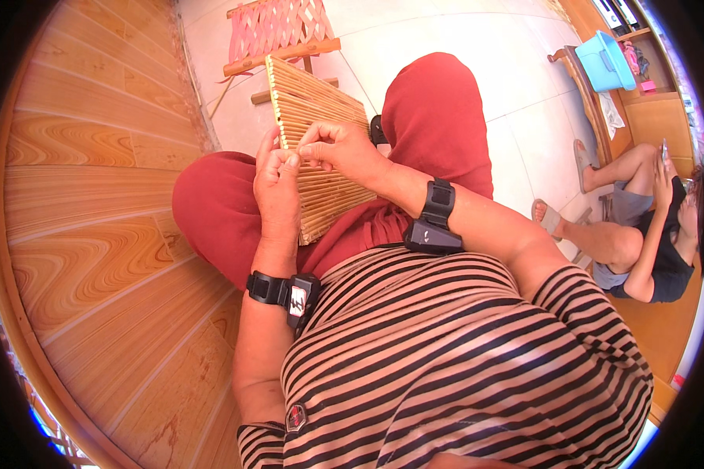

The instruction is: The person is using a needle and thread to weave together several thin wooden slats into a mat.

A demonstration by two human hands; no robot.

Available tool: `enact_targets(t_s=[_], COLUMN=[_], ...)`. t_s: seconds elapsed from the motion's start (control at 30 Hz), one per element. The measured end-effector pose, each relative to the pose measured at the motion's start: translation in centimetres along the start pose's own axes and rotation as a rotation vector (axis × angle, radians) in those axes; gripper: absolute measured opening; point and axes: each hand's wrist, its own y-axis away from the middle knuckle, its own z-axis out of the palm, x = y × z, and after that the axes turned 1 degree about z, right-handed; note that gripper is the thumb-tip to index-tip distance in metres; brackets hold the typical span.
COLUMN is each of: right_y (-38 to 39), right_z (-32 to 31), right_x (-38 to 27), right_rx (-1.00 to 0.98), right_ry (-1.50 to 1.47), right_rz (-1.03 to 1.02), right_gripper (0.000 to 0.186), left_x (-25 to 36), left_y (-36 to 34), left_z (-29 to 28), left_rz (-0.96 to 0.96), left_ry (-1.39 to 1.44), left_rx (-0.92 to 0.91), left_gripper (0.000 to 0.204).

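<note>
A mat of thin straw-coloured sticks [321, 105], laid side by side and bound along the edge, leans across my lap between my knees. My left hand [277, 187] grips its left edge, with a finger reaching behind and the thumb in front. Close beside that thumb, my right hand [343, 148] is closed in a pinch at the same edge. Whatever lies between the right fingertips is too small to make out. Each of my wrists carries a black strapped device, one on the left [293, 298] and one on the right [434, 223].
Ahead on the pale tiles stands a small wooden stool [281, 48] with a woven pink strap seat. A wood-patterned panel [109, 219] runs along my left. At the right, a seated person [641, 227] holds a phone near a light-blue basin [605, 62].
</note>
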Motion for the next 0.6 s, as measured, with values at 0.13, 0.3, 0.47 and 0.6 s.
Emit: enact_targets(t_s=[0.13,0.3,0.47,0.6], right_y=[-0.3,0.0,0.6,0.7], right_z=[-1.2,-2.9,-2.0,-1.7], right_x=[-1.1,-2.5,-3.3,-3.1], right_rx=[0.061,-0.004,-0.016,-0.054], right_ry=[-0.465,-0.514,-0.602,-0.561], right_rz=[0.090,0.062,0.022,-0.040], right_gripper=[0.016,0.016,0.023,0.027], left_x=[1.8,-1.3,-1.3,0.8], left_y=[0.4,0.0,-1.3,-1.9], left_z=[1.4,-0.3,-0.7,-0.1], left_rz=[-0.263,-0.328,-0.282,-0.232], left_ry=[0.244,0.328,-0.271,-0.692], left_rx=[0.311,0.266,0.143,0.020], left_gripper=[0.028,0.025,0.028,0.031])
